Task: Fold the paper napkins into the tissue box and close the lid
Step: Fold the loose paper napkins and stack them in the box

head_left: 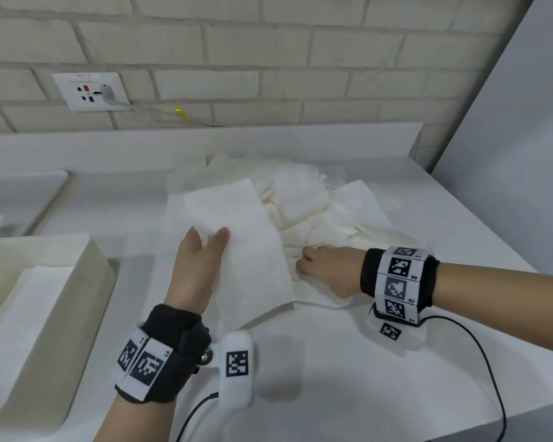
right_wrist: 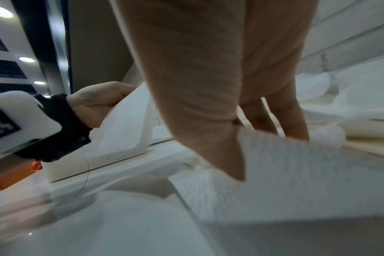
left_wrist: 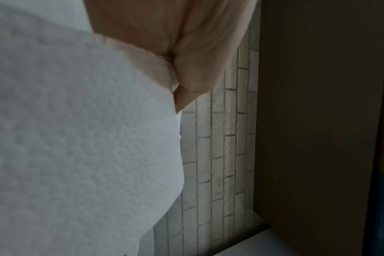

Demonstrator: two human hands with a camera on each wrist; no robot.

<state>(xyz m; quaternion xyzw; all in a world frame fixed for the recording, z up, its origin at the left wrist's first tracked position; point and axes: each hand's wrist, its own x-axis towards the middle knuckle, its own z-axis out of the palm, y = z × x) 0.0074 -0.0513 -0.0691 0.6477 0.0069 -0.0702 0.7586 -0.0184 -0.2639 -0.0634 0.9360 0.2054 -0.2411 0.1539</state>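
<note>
My left hand holds a folded white napkin up off the counter, thumb and fingers pinching its near left edge. In the left wrist view that napkin fills the picture beside my palm. A loose pile of napkins lies behind it. My right hand sits at the pile's near edge, and its thumb and fingers pinch the edge of one sheet. The open cream tissue box stands at the left with flat napkins inside.
A white shallow tray-like piece lies beyond the box. Brick wall behind has a socket with a plugged cable. A grey wall bounds the right. The counter's edge runs front right. Black wrist cables trail there.
</note>
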